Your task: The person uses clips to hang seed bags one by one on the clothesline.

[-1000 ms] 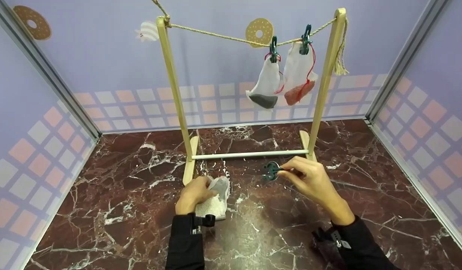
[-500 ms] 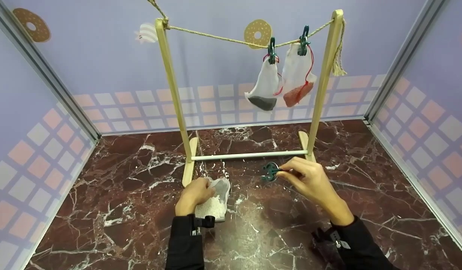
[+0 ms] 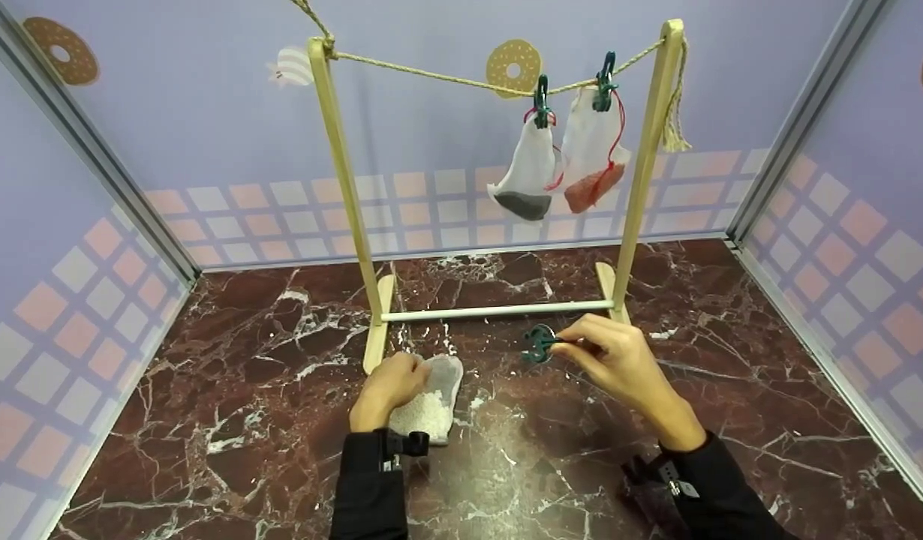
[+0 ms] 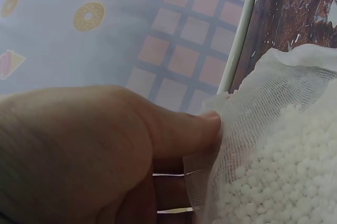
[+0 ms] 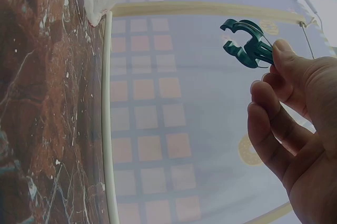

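Observation:
My left hand (image 3: 390, 388) pinches a white mesh drawstring bag (image 3: 425, 414) by its left edge, low over the tabletop. In the left wrist view, small white beads (image 4: 287, 176) fill the lower part of the bag, and the thumb presses the mesh while the other fingers sit behind it. My right hand (image 3: 619, 364) squeezes the handles of a dark green spring clip (image 3: 539, 343) between thumb and forefinger. The clip's jaws are spread and point left, with nothing between them, as the right wrist view shows of the clip (image 5: 247, 45).
A wooden rack (image 3: 343, 165) stands behind the hands, with a sagging rope (image 3: 431, 73) across its top. Green clips (image 3: 542, 101) hold two mesh bags on the rope's right half: one with dark contents (image 3: 523, 204), one with orange-red contents (image 3: 594, 187). A white bar (image 3: 499, 309) joins the feet.
The upper part of the beaded bag has spread slightly to the right in my left hand. My right hand keeps the clip in the same place.

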`<state>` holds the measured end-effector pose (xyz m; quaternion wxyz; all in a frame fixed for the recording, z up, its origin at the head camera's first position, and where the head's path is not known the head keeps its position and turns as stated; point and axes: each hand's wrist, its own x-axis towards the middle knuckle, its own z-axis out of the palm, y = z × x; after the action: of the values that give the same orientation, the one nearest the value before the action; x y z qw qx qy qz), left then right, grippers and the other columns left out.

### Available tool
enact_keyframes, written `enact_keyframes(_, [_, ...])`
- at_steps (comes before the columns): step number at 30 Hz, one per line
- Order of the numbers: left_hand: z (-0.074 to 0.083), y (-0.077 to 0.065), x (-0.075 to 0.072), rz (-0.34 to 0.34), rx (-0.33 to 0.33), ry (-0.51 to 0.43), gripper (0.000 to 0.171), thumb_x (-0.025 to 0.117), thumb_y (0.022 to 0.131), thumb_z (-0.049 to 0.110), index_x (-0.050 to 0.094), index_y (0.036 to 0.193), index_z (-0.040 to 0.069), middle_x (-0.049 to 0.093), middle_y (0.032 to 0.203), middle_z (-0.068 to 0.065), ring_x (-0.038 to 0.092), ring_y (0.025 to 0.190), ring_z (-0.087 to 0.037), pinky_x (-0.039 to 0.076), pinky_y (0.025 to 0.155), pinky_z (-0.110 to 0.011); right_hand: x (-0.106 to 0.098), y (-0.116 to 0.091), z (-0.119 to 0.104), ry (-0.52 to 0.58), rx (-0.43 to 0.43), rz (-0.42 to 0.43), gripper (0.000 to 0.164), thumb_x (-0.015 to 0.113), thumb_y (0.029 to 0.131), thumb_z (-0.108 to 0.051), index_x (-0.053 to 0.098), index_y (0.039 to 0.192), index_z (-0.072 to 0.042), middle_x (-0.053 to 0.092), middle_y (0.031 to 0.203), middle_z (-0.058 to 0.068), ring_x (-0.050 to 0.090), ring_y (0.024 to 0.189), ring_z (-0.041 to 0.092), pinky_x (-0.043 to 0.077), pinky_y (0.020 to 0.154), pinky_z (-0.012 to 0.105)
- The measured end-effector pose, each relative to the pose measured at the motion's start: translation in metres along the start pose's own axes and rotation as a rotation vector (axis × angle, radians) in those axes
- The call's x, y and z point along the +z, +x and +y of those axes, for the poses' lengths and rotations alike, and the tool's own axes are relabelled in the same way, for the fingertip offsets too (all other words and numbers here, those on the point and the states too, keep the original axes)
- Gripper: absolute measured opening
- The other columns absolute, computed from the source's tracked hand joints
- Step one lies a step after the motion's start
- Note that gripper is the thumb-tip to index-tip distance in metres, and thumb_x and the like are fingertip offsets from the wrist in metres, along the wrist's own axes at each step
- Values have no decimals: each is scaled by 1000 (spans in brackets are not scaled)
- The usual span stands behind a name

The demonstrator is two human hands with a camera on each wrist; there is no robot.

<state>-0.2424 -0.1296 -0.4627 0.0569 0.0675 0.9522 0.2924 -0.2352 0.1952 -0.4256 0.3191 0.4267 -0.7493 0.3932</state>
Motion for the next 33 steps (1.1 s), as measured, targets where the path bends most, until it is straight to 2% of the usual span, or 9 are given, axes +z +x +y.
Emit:
enact_keyframes(5, [-1, 0, 1, -7, -17, -21, 32, 63, 91, 20, 55, 62, 11, 47, 57, 4, 42, 52, -14, 34, 48, -28, 0, -2, 2, -23, 9, -21, 20, 79, 75, -2, 72, 91, -12, 64, 80, -8, 50, 60, 4, 42, 46, 22])
enact_keyframes(9, [0, -1, -1, -26, 4, -63, 34, 67, 89, 22, 55, 60, 9, 45, 55, 5, 41, 49, -12, 32, 45, -26, 1, -3, 3, -33, 21, -34, 17, 78, 76, -5, 72, 91, -13, 63, 80, -8, 49, 60, 3, 42, 46, 21])
enact_keyframes(14, [2, -4, -5, -124, -12, -158, 15, 71, 86, 16, 68, 77, 4, 58, 67, -1, 50, 57, -14, 41, 50, -26, 1, -3, 3, -26, 14, -31, 17, 79, 76, -5, 72, 90, -12, 64, 80, -8, 50, 60, 4, 43, 47, 20])
enact_keyframes(17, [2, -5, -5, -180, -18, -160, 11, 73, 84, 14, 69, 83, 4, 62, 72, -3, 54, 61, -14, 45, 53, -26, 1, -2, 2, -25, 4, -32, 19, 79, 75, -3, 72, 90, -12, 64, 80, -8, 51, 60, 4, 42, 49, 17])
enact_keyframes(19, [3, -5, -5, -176, 0, -137, 11, 73, 83, 14, 69, 82, 4, 62, 71, -2, 54, 60, -13, 45, 53, -26, 2, -2, 2, -22, -1, -32, 20, 79, 74, -2, 72, 90, -12, 64, 80, -8, 51, 60, 4, 42, 50, 15])
enact_keyframes(24, [4, -4, -6, -101, 45, -94, 16, 72, 85, 18, 70, 76, 5, 59, 65, 2, 50, 56, -12, 42, 52, -27, 3, -2, 3, -15, -6, -28, 21, 79, 74, -1, 72, 90, -11, 64, 79, -7, 50, 59, 5, 41, 50, 13])
enact_keyframes(27, [5, -5, -8, -96, 53, -95, 23, 70, 87, 21, 69, 72, 4, 58, 61, 2, 48, 53, -13, 40, 50, -27, 3, -2, 3, -13, -5, -29, 20, 79, 74, 0, 72, 90, -11, 64, 79, -7, 50, 58, 5, 41, 49, 13])
enact_keyframes(30, [5, -7, -11, -139, 55, -112, 25, 69, 88, 23, 68, 72, 4, 60, 62, 1, 48, 52, -11, 40, 49, -25, 3, -2, 4, -13, -5, -31, 20, 79, 74, -1, 72, 90, -11, 64, 79, -7, 51, 59, 5, 41, 49, 13])
enact_keyframes(33, [5, -10, -15, -236, 41, -160, 23, 70, 87, 23, 69, 76, 4, 64, 65, -4, 48, 51, -9, 41, 47, -23, 2, -2, 4, -17, -9, -32, 20, 79, 74, -1, 72, 90, -11, 64, 80, -7, 51, 59, 5, 42, 49, 14])
